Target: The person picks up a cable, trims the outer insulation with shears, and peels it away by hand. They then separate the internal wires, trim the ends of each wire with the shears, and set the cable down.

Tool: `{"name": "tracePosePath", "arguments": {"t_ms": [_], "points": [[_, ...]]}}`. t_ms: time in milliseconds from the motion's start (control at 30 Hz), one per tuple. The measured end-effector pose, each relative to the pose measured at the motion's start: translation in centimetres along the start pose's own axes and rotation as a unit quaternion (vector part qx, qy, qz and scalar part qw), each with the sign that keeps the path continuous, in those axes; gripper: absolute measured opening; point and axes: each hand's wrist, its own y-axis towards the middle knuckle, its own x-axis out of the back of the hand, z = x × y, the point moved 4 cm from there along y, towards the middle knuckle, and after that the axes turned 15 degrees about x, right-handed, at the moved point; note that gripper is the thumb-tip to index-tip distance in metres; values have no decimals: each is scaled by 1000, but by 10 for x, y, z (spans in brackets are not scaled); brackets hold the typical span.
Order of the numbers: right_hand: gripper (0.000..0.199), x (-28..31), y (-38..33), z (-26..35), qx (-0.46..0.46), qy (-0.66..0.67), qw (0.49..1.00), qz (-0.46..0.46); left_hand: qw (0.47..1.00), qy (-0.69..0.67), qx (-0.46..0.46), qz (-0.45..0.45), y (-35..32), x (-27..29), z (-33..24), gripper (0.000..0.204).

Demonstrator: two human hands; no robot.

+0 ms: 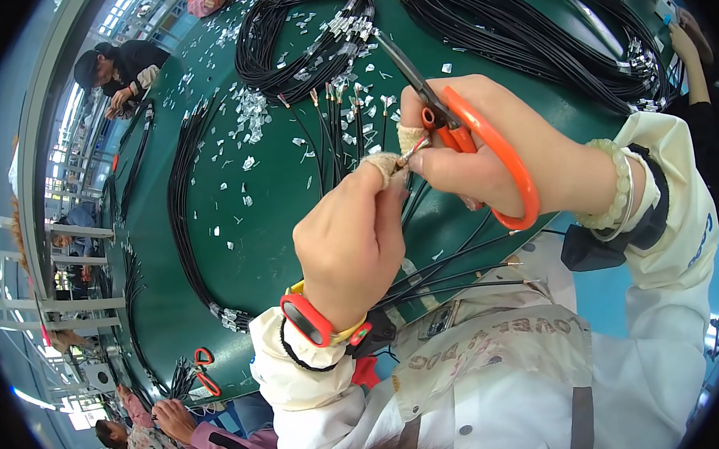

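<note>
My left hand (pixel 346 240) is closed, pinching a black cable just below its stripped end (pixel 414 151), where reddish and pale inner wires show. The right hand (pixel 521 140) is closed around orange-handled scissors (pixel 499 138), whose dark blades point up and to the left. Its thumb and a finger also meet at the stripped end, against my left fingertips. Tan wraps cover a fingertip on each hand. Behind my left hand, several black cables (pixel 333 124) with stripped coppery tips lie on the green table (pixel 282 211).
Coiled black cables (pixel 259 54) with pale ends lie at the far side, and another large bundle (pixel 519 41) at the far right. A curved bundle (pixel 182 189) lies left. Clear scraps (pixel 251 119) litter the table. Other scissors (pixel 205 371) rest near the lower left edge. Co-workers sit around.
</note>
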Motion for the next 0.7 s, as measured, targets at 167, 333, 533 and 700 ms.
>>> {"name": "tracePosePath", "arguments": {"t_ms": [167,333,533,700], "points": [[12,4,2,-1,195,-99,976,-13,908,-257,269,195,-1,-10,7,8],[11,11,-5,-1,-48,37,997,40,748,-466,378,282,-4,-16,10,12],[28,15,-8,-8,-43,63,997,22,809,-412,340,245,-1,-18,14,15],[55,31,-22,5,125,-265,956,28,767,-478,378,205,3,-11,24,15]]}}
